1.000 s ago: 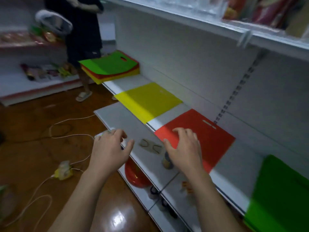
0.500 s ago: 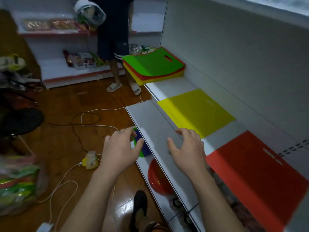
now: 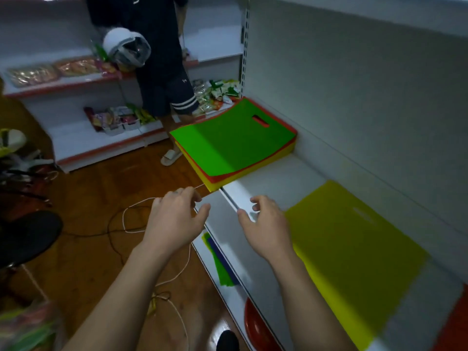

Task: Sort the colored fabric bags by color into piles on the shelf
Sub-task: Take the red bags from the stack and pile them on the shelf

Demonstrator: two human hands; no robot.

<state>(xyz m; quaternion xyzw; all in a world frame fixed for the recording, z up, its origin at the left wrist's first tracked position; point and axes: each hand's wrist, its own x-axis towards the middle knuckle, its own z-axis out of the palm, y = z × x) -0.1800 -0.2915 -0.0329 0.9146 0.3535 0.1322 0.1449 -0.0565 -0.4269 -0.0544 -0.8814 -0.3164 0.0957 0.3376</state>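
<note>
While a mixed stack of fabric bags (image 3: 235, 145) is lying at the far end of the white shelf (image 3: 286, 178), with a green bag uppermost and red and yellow edges showing beneath it, a single yellow bag (image 3: 354, 252) is lying flat nearer on the same shelf, and a strip of red bag (image 3: 455, 328) is showing at the lower right edge. The left hand (image 3: 174, 221) is hovering over the floor just off the shelf's front edge, fingers loosely curled and grasping nothing. The right hand (image 3: 266, 224) is hovering above the shelf's front, just beside the yellow bag, fingers relaxed and likewise holding nothing. Beyond the stack, another person (image 3: 162, 72) in dark shorts and sandals is standing by a shelf of packaged snacks, and a white cable (image 3: 131, 224) is trailing across the wooden floor.
</note>
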